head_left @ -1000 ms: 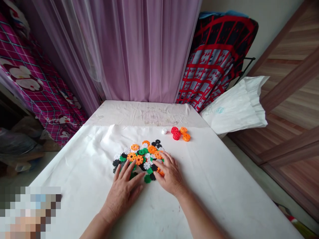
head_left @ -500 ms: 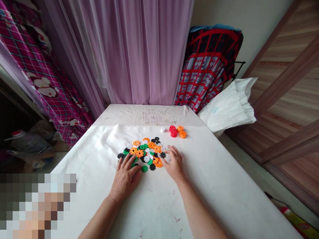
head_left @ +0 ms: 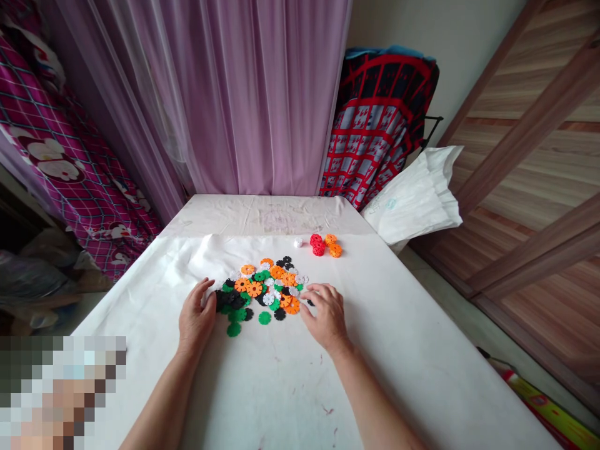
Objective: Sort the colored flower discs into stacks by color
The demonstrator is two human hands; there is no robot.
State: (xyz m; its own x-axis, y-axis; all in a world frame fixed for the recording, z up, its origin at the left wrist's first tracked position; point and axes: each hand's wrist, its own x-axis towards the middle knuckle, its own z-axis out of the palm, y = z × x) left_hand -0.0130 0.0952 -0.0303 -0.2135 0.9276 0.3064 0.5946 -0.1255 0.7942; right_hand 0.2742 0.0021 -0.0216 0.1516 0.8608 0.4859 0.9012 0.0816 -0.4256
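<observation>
A loose pile of snowflake discs, flat notched plastic rounds in orange, green, black and white, lies on the white-covered table. At the pile's left edge my left hand rests on its side, thumb and fingers apart, close to several black discs. On the right side, my right hand has its fingers curled, with a black disc between thumb and fingertips. A green disc lies at the near left of the pile.
Beyond the pile stand red disc clusters, orange disc clusters and a small white cluster. A white bag leans at the table's right edge. Purple curtains hang behind the table.
My left hand has moved left off the pile, and green and black discs show where it was. My right hand has closed around a black disc. The view has shifted slightly right.
</observation>
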